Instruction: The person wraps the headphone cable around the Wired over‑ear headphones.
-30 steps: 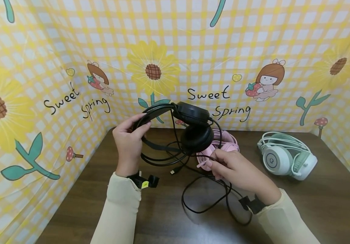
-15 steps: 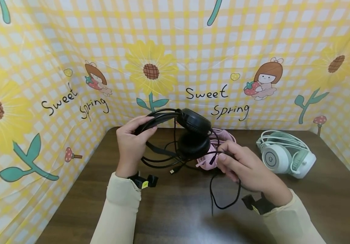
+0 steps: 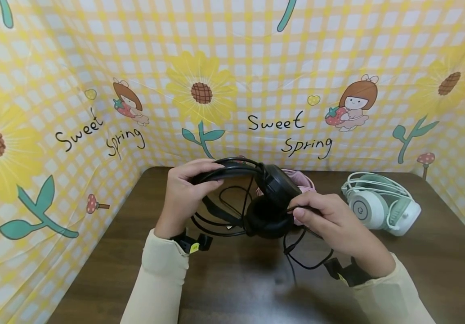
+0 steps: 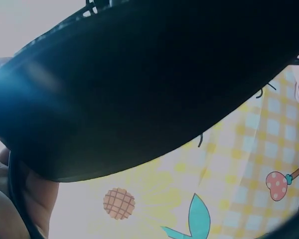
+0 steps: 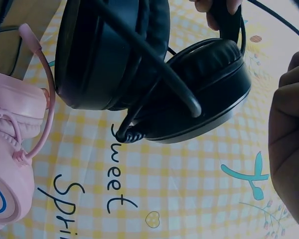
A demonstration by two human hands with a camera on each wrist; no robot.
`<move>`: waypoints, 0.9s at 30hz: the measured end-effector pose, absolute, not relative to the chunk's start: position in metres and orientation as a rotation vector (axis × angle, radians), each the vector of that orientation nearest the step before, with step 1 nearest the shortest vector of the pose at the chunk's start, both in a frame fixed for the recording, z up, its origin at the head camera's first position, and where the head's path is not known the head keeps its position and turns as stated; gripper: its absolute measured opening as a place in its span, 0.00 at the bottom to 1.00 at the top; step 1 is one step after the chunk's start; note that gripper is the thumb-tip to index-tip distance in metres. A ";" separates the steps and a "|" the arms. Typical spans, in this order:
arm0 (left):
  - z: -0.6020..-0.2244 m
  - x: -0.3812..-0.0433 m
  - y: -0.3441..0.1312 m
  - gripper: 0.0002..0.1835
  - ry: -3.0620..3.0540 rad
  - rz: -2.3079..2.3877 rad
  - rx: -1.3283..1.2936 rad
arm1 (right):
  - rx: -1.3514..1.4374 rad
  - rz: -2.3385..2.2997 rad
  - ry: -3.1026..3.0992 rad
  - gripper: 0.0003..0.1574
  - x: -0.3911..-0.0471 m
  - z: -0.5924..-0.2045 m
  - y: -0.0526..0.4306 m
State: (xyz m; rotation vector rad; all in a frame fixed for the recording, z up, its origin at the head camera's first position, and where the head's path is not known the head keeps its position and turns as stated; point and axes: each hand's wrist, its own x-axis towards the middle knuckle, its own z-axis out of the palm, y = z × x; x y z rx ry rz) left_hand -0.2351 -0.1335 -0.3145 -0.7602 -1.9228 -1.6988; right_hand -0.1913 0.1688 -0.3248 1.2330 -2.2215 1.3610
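My left hand (image 3: 181,198) grips the headband (image 3: 234,170) of black over-ear headphones, fingers on top and thumb beneath. The headphones hang tilted over the table, with their two ear cups (image 3: 279,185) toward the right. My right hand (image 3: 333,225) pinches their black cable (image 3: 311,268) beside the ear cups, and a loop of it dangles below. In the right wrist view, a thick black boom (image 5: 154,64) crosses in front of the ear cups. The dark band (image 4: 154,94) fills much of the left wrist view and hides most of the left hand's fingers.
Pink headphones (image 3: 303,179) lie behind the black ear cups, partly hidden. White and mint-green headphones (image 3: 382,204) sit on the brown table (image 3: 224,288) at the right, cable bundled round them. Yellow checked cloth (image 3: 252,81) walls off the back and sides.
My left hand has brought the black headphones to the right and lower. My right hand has shifted right with the cable, and its loop, earlier spread over the table, has been drawn in smaller.
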 end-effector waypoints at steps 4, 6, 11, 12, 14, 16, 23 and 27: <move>-0.313 -0.232 -0.134 0.12 -1.945 -1.680 -0.822 | 1.246 1.343 -2.204 0.14 -0.190 -0.324 0.169; -0.312 -0.230 -0.134 0.12 -1.953 -1.680 -0.847 | 1.254 1.324 -2.196 0.13 -0.190 -0.323 0.169; -0.311 -0.227 -0.133 0.12 -1.969 -1.669 -0.972 | 1.263 1.289 -2.203 0.13 -0.187 -0.322 0.169; -0.311 -0.226 -0.133 0.12 -1.966 -1.660 -1.009 | 1.267 1.287 -2.204 0.13 -0.187 -0.322 0.169; -0.310 -0.226 -0.132 0.12 -1.968 -1.652 -1.067 | 1.276 1.280 -2.201 0.13 -0.187 -0.322 0.169; -0.310 -0.225 -0.131 0.12 -1.971 -1.641 -1.110 | 1.286 1.270 -2.199 0.12 -0.187 -0.322 0.169; -0.310 -0.224 -0.128 0.13 -2.014 -1.640 -1.193 | 1.283 1.229 -2.208 0.07 -0.185 -0.321 0.167; -0.310 -0.223 -0.128 0.12 -2.050 -1.605 -1.246 | 1.292 1.197 -2.189 0.05 -0.186 -0.321 0.166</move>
